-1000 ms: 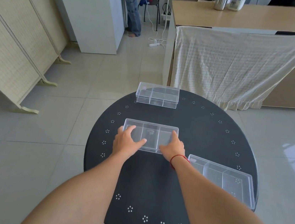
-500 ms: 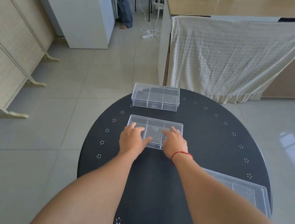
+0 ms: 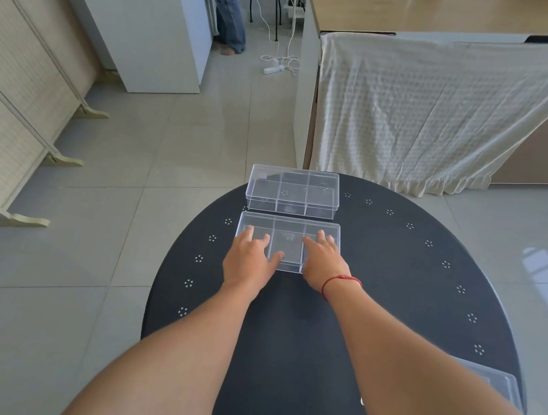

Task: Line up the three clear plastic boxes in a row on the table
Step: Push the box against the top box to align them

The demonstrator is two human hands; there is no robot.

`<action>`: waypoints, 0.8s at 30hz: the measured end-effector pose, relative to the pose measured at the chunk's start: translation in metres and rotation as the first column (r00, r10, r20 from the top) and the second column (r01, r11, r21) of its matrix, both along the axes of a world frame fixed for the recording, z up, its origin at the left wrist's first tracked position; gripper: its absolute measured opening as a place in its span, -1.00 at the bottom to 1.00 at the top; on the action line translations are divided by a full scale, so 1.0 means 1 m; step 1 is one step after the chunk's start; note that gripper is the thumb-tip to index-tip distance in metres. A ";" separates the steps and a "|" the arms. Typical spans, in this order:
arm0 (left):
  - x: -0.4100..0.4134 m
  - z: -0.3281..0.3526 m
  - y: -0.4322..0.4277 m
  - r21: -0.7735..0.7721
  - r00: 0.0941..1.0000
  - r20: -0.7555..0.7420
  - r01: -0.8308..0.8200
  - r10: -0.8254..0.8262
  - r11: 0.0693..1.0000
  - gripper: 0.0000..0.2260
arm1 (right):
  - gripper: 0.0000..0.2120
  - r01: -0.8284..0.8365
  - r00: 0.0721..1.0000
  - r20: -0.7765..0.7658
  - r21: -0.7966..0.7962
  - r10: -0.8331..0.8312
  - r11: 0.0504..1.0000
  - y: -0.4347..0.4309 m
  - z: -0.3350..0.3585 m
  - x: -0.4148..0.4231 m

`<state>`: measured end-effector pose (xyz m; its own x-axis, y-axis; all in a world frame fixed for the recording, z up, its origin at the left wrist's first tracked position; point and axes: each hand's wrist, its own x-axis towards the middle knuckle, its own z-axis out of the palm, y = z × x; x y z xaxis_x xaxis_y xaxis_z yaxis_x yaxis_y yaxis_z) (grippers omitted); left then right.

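Table: round dark table (image 3: 393, 291) with white dot clusters near its rim; three clear boxes on it.
Far box: far box (image 3: 293, 190) is sitting at the far edge of the table, long axis running left to right.
Middle box: middle box (image 3: 287, 240) is lying just near of the far box, long sides parallel, a thin dark gap showing between them; whether they are touching I cannot tell.
Third box: third box (image 3: 499, 385) is lying at the near right rim, well apart from the other two, mostly hidden behind the right forearm; its long axis is hard to read.
Key relation: the third box is sitting near and to the right of both hands, so the right hand looks the closer one for fetching it.
Left hand: left hand (image 3: 249, 259) is resting flat on the lid's left part, fingers spread, gripping nothing.
Right hand: right hand (image 3: 324, 262) is pressing flat on the lid's right part, fingers loosely splayed, nothing enclosed.
Progress (judgement): two boxes appear lined up; the third is not yet in the row.
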<state>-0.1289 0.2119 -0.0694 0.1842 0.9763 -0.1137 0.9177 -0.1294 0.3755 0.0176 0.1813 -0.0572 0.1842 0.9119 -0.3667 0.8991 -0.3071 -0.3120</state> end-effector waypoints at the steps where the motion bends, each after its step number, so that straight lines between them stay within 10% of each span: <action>1: -0.001 0.000 0.002 0.011 1.000 -0.009 0.007 -0.007 1.000 -0.52 | -0.42 -0.001 1.000 0.001 0.005 0.001 1.000 0.002 -0.002 0.000; 24: 0.004 -0.003 0.036 0.037 0.994 -0.048 0.097 -0.095 0.995 -0.53 | -0.41 0.069 0.991 -0.117 0.041 -0.064 0.997 0.034 0.005 0.014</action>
<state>-0.1248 0.2479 -0.0720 0.2724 0.9583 -0.0865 0.9167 -0.2312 0.3259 0.0316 0.2149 -0.0523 0.2040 0.9149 -0.3483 0.8345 -0.3485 -0.4268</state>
